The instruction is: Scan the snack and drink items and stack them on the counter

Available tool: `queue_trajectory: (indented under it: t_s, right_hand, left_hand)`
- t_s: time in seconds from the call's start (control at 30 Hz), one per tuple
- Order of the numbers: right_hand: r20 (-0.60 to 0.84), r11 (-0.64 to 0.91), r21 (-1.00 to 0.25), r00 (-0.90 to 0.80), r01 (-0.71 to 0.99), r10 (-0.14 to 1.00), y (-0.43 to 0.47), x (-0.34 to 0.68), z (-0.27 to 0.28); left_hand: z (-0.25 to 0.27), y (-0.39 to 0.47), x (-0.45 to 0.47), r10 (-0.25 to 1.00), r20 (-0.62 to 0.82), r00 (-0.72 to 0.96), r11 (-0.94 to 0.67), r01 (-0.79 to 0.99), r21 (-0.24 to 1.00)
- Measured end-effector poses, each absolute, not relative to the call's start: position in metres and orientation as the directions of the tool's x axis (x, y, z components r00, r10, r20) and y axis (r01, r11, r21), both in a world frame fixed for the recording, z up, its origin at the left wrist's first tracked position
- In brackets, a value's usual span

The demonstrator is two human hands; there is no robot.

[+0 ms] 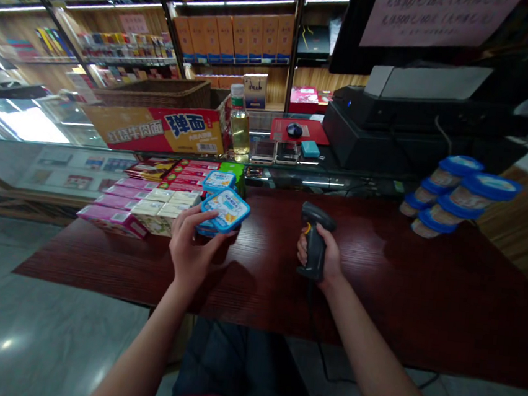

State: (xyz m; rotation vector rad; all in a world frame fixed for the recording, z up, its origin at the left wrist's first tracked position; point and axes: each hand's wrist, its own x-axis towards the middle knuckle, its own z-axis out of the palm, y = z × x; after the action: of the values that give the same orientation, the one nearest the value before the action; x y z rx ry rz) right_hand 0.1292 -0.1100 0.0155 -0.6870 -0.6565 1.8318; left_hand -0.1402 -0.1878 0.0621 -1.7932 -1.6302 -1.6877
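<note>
My left hand (pixel 193 241) grips a small blue-and-white plastic tub (pixel 226 210) with a printed lid, fingers on its left side and thumb along the near edge. Just behind it stands a similar blue tub (pixel 219 181). My right hand (pixel 328 254) is wrapped round the handle of a black barcode scanner (pixel 316 240), its cable hanging over the counter's front edge. Left of the tubs lie pale cartons (pixel 163 207), purple boxes (pixel 115 213) and red boxes (pixel 191 175). A green box (pixel 238 174) is partly hidden behind the tubs.
Blue-lidded jars (pixel 451 197) are stacked at the right of the dark wooden counter (pixel 365 307). A noodle carton (pixel 158 129), a bottle (pixel 239 124) and a mouse (pixel 294 130) are at the back. A monitor (pixel 349 32) stands at the upper right.
</note>
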Motion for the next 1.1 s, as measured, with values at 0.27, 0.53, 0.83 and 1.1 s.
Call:
queue_trajectory:
  t_s: [0.27, 0.53, 0.83, 1.1]
  right_hand:
    - [-0.187, -0.329, -0.722, -0.287, -0.609, 0.94, -0.112, 0.13, 0.015]
    - [-0.199, -0.313, -0.736, -0.251, -0.601, 0.947, -0.113, 0.127, 0.016]
    - [-0.212, -0.331, -0.754, -0.267, -0.567, 0.94, -0.113, 0.128, 0.018]
    - [-0.178, -0.306, -0.73, -0.262, -0.612, 0.949, -0.108, 0.129, 0.015]
  left_hand:
    - [0.048, -0.184, -0.156, 0.446, 0.759, -0.473, 0.035, 0.857, 0.513]
    - [0.054, -0.173, -0.138, 0.48, 0.627, -0.613, 0.164, 0.765, 0.623]
    - [0.048, -0.168, -0.139, 0.502, 0.618, -0.605, 0.127, 0.758, 0.639]
    - [0.034, -0.177, -0.145, 0.488, 0.731, -0.477, -0.138, 0.784, 0.605]
